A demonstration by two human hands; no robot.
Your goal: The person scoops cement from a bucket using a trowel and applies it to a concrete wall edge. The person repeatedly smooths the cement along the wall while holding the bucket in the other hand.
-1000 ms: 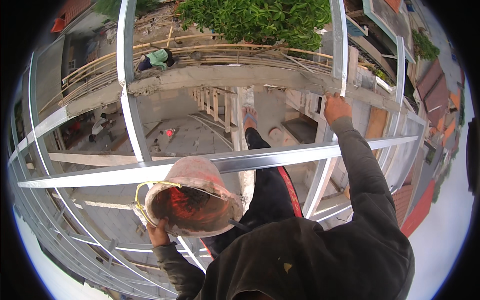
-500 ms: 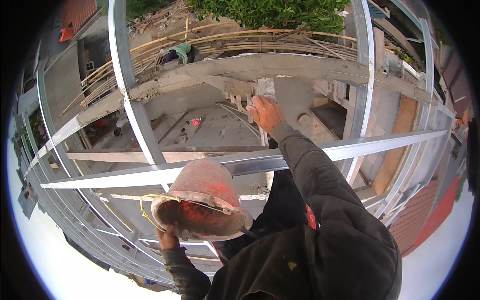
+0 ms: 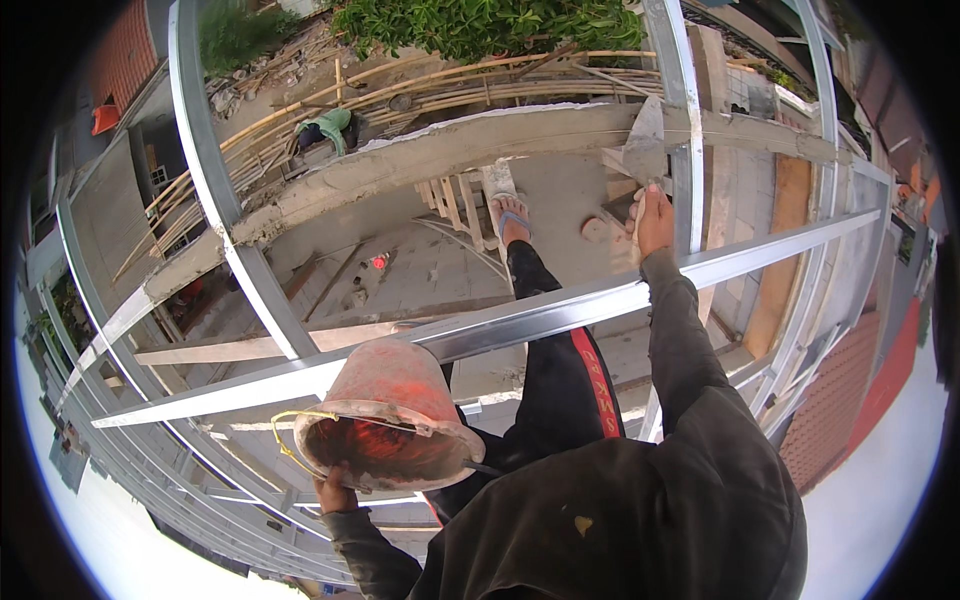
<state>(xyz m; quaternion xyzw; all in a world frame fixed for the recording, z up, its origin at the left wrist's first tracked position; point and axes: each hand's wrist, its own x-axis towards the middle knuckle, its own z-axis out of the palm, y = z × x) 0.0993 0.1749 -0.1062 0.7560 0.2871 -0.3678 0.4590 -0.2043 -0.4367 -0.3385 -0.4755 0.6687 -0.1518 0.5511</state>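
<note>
Right grip [image 3: 652, 218] swung rightward, arm [image 3: 688, 345] outstretched.

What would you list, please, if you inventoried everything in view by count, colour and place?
bucket: 1, faded red, at the left hand
cord: 1, yellow, at the bucket's rim
trowel: 1, grey, in the right hand
metal bars: many, silver, across and around the view
concrete ledge: 1, grey, across the upper half
bamboo poles: many, tan, beyond the ledge
co-worker: 1, green top, by the poles
foliage: uncounted, green, top
boards: several, brown, left and right
sandal: 1, grey-blue, on the foot
left hand: 1, dark sleeve, gripping the bucket's rim
right hand: 1, dark sleeve, gripping the trowel
</note>
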